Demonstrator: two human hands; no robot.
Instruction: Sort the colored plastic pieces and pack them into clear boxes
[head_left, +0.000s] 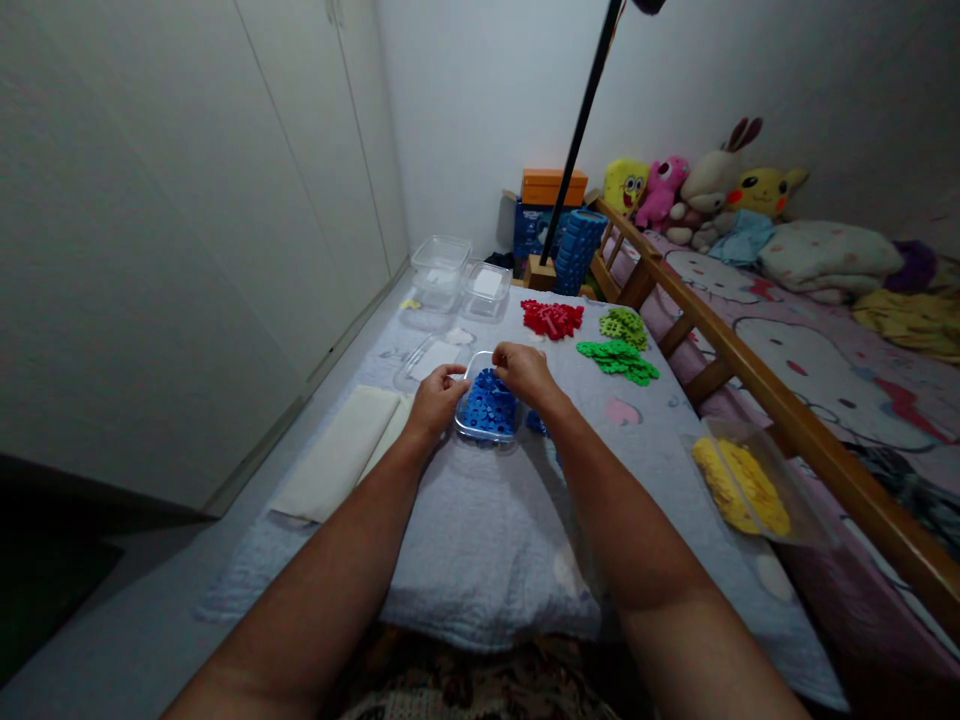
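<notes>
A clear plastic container (486, 436) stands in front of me on the cloth-covered table, filled with blue snowflake-shaped plastic pieces (489, 404). My left hand (437, 402) grips its left rim between thumb and fingers. Over the far right part of the container, my right hand (523, 370) is closed in a pinch; the fingers hide what is in it. More blue pieces (537, 424) lie on the cloth just right of the container, partly covered by my right wrist. Left of the container a clear lid (424, 362) rests flat.
Red pieces (552, 319), olive-green pieces (624, 327) and bright green pieces (619, 361) lie in piles at the back right. Clear containers (441, 270) stand at the back left. A folded cream cloth (341, 450) lies left, a bag of yellow pieces (741, 485) right, beside the wooden bed rail (739, 368).
</notes>
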